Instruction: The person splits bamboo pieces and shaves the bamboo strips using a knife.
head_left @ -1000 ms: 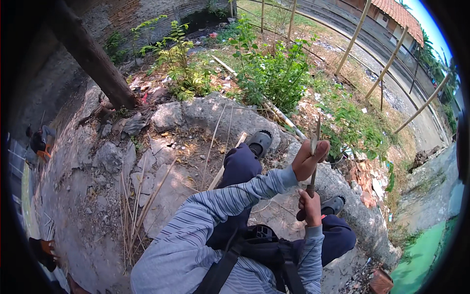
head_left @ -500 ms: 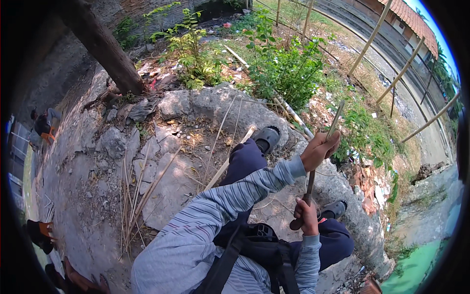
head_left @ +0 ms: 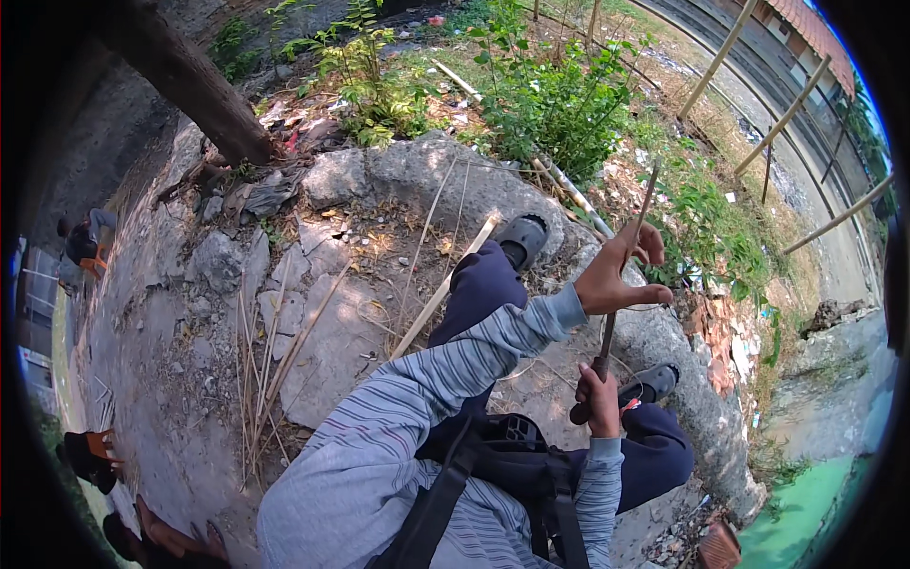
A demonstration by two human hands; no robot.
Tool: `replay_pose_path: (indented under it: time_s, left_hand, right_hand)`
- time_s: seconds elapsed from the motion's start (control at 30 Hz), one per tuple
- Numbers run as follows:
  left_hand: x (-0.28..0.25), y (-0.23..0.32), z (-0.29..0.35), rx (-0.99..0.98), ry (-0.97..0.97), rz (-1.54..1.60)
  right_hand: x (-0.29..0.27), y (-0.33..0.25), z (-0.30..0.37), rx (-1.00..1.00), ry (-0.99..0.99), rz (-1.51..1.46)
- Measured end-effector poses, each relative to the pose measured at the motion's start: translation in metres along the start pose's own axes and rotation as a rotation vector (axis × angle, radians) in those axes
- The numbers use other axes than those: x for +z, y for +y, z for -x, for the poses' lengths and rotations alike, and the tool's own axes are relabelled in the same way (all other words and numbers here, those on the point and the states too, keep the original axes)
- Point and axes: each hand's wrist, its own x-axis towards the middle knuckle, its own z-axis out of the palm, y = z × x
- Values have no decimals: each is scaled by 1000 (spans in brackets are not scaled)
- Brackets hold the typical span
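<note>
My right hand (head_left: pixel 599 400) is closed around the dark handle of a machete (head_left: pixel 609 334), whose long narrow blade points up and away. Higher up that blade, my left hand (head_left: pixel 621 275) is open, its thumb stretched to the right and its fingers curved apart. It lies over the middle of the blade and hides part of it. Whether the palm touches the metal, I cannot tell. The tip of the blade shows above my fingers, against the plants.
Thin split strips (head_left: pixel 284 370) and a longer pale bamboo piece (head_left: pixel 445 289) lie on broken concrete to my left. A tree trunk (head_left: pixel 199 90) leans at the far left, bushes (head_left: pixel 559 104) grow ahead. Green water (head_left: pixel 806 512) is at the lower right; people sit at the left edge.
My left hand has gone from closed around the blade to open, with the thumb and fingers spread. My right hand keeps its hold on the handle.
</note>
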Motion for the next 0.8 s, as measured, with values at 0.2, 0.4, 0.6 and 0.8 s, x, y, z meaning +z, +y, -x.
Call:
replay_pose_path:
  time_s: [0.2,0.4,0.6,0.8]
  left_hand:
    - [-4,-33,11,-317,28,85]
    - [3,-64,22,-372,6,304]
    - [24,-67,38,-268,-110,122]
    - [29,-48,27,-337,27,275]
  right_hand:
    - [3,-8,1,-13,23,-53]
    - [18,-2,6,4,-14,-76]
    - [3,13,10,44,-177,-285]
    - [-3,13,9,-11,-103,-398]
